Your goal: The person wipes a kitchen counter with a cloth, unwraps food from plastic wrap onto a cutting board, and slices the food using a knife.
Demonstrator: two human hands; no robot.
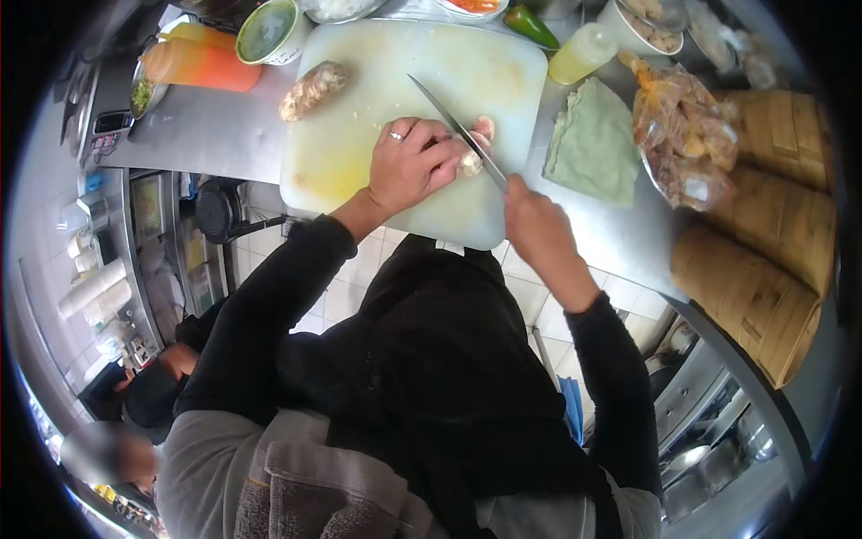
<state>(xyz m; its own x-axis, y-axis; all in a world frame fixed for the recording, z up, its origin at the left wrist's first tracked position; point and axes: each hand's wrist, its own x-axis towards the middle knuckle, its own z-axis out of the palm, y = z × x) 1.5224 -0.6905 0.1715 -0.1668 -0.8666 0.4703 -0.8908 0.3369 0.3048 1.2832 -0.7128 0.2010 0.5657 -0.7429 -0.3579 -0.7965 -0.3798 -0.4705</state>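
Observation:
A white cutting board (413,72) with yellow stains lies on the metal counter. My left hand (410,166), with a ring on one finger, has its fingers bent round a pale, reddish-brown piece of food (469,163) on the board. My right hand (537,220) grips the handle of a knife (456,126), whose blade points up and left and crosses over the food beside my left fingertips. Cut slices (484,128) lie just right of the blade. A whole brown, rough-skinned piece (312,91) rests at the board's upper left.
Orange bottle (202,65) and a tub of green liquid (273,31) stand left. To the right are a yellow squeeze bottle (582,54), green cloth (591,142), bagged food (680,130) and bamboo steamers (754,269). Another person (135,449) is at lower left.

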